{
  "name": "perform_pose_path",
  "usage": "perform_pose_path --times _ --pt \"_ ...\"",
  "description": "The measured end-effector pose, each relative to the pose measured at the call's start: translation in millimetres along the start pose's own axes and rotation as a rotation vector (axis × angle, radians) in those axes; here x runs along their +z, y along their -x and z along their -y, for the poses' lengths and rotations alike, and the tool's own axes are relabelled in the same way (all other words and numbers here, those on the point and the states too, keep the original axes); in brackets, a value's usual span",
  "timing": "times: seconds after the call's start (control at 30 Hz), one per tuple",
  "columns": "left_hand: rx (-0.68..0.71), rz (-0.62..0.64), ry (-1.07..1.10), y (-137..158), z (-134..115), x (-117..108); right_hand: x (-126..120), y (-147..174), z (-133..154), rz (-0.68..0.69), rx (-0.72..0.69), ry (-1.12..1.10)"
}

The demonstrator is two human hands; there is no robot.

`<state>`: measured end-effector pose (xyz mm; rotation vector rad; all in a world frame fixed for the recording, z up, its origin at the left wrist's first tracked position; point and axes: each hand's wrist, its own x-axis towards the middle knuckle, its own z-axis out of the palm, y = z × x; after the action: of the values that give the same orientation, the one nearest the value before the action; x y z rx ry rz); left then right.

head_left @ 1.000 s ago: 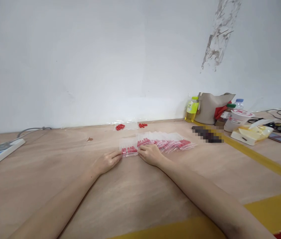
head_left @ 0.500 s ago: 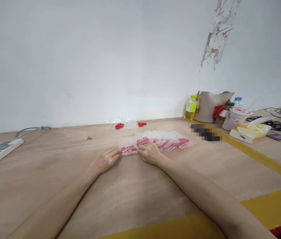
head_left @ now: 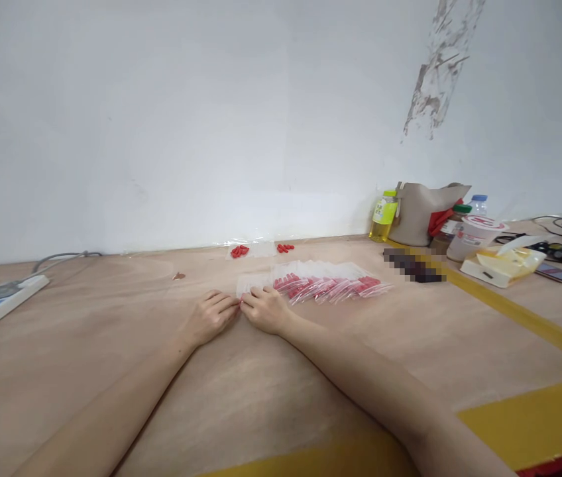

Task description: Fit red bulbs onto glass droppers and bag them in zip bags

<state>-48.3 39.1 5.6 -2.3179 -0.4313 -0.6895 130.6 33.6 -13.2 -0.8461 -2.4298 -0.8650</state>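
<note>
My left hand [head_left: 213,315] is closed, its fingertips pinching the left end of a small clear zip bag [head_left: 246,285]. My right hand [head_left: 264,310] lies over the same bag, fingers bent and tips meeting the left fingertips at its near edge. Most of the bag and its contents are hidden under the right hand. Just right of it, a fanned row of overlapping zip bags [head_left: 328,283] holds small red pieces. Behind, by the wall, red pieces [head_left: 240,252] and a second little group of red pieces [head_left: 285,248] lie on clear plastic.
A power strip [head_left: 7,308] lies at the left, with a grey cable. A brown scrap [head_left: 178,276] is on the table. To the right stand a yellow-green bottle [head_left: 383,216], a grey bag [head_left: 417,212], a lidded cup [head_left: 474,238], a tissue pack [head_left: 504,262] and a phone [head_left: 559,272].
My right hand has moved left from the edge of the fanned bags to the left corner of the single bag, covering its red pieces. My left hand has stayed nearly in place.
</note>
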Motion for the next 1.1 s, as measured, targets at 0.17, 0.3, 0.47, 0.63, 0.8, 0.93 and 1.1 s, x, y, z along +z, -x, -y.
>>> perform_pose_path --times 0.17,0.3,0.47,0.63,0.8,0.93,1.1 --pt "-0.011 -0.014 0.01 4 2 -1 -7 -1 -5 -0.004 -0.103 0.016" --pt "-0.057 -0.039 0.038 3 -1 -3 -13 1 -9 -0.012 -0.127 0.065" --pt "-0.088 -0.028 0.08 4 -3 -5 -15 13 -17 -0.051 -0.159 0.102" --pt "-0.096 -0.013 0.093 9 1 -5 -17 34 -32 -0.082 -0.122 0.135" --pt "-0.092 0.027 0.107 13 5 -6 -13 44 -40 -0.104 -0.04 0.138" --pt "-0.141 0.12 0.195 13 5 -12 -10 44 -41 -0.061 0.05 0.04" --pt "-0.367 0.183 0.279 -4 -10 -11 -26 52 -54 -0.033 0.158 -0.177"
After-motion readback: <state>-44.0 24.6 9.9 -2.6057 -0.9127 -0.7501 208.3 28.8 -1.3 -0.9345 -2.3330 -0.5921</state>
